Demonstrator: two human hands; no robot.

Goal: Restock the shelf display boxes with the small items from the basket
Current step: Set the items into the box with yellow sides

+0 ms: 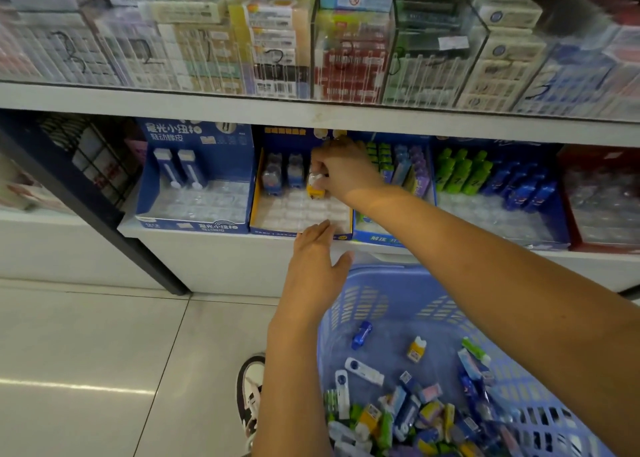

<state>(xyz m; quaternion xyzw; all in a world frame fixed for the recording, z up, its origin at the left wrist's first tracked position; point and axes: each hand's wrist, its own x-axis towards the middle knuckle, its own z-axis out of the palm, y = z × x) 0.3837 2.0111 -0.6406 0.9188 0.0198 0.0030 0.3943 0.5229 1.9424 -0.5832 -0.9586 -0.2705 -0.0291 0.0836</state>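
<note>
– At the lower shelf, head view: state of both hands wanted.
– Right hand [341,171] is reached into the middle display box [257,193], fingers curled. A small yellow item [317,189] with a white cap is pinched at the fingertips, over the rear row. Two blue items [282,176] are stood just beside it, on its left.
– Left hand?
– Left hand [317,262] is held flat, fingers straight, thumb spread. Fingertips are laid on the front edge of the same box. Nothing is gripped.
– Box fill?
– Clear tray [298,211] is seen across the front part. Cells are blurred, so contents can't be told.
– Neighbours?
– Blue box [149,183] on the left: two white items [180,169] upright at the rear. On the right, a box hidden partly by the right forearm, then a box with green and blue items [464,174] at the rear, then a red box [569,197].
– Basket?
– Blue basket [377,283] is placed below the shelf, lower right, under the right forearm. Mixed small items [408,418] are piled in its near part: white, yellow, blue, green. One loose blue item [362,334] and one loose yellow item [416,349] lie apart from the pile.
– Rest?
– Upper shelf [311,108]: clear bins [346,55] packed with boxed stock, blurred. A shoe [251,394] is seen on the tiled floor [86,352], left of the basket.
</note>
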